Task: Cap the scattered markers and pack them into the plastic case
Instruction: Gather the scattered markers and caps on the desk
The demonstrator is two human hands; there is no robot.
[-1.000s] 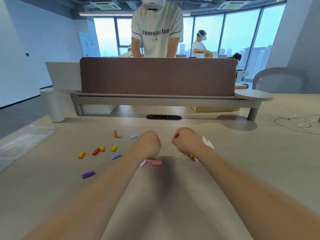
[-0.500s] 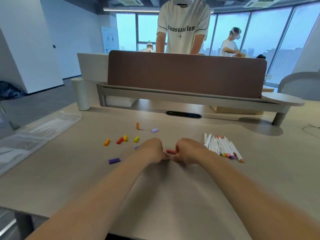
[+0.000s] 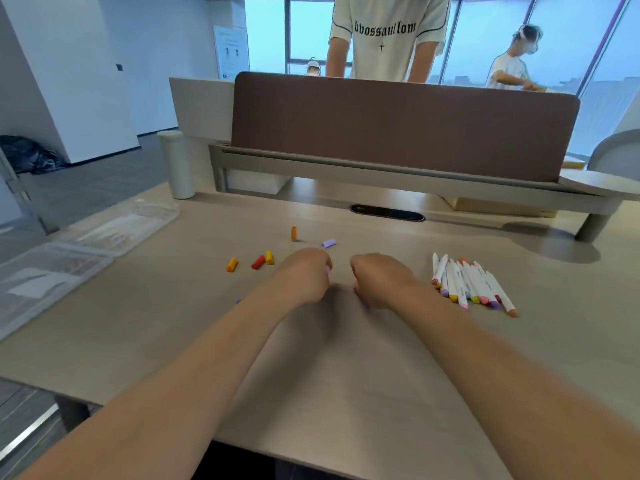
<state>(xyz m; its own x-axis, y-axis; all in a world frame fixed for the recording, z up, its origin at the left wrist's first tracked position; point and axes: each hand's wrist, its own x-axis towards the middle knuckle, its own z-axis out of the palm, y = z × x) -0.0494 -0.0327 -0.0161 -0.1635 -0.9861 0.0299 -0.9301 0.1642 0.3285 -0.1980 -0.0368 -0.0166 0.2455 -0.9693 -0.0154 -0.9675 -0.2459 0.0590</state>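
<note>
pale desk, brown divider, windows behind. white uncapped markers bunched right, bright caps scattered left. left hand, right hand curled, apart; grip unclear.

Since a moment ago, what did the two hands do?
The left hand and right hand pulled apart sideways; the red piece seen between them no longer shows. Both stay curled. The loose caps and the marker pile lie where they were.
</note>
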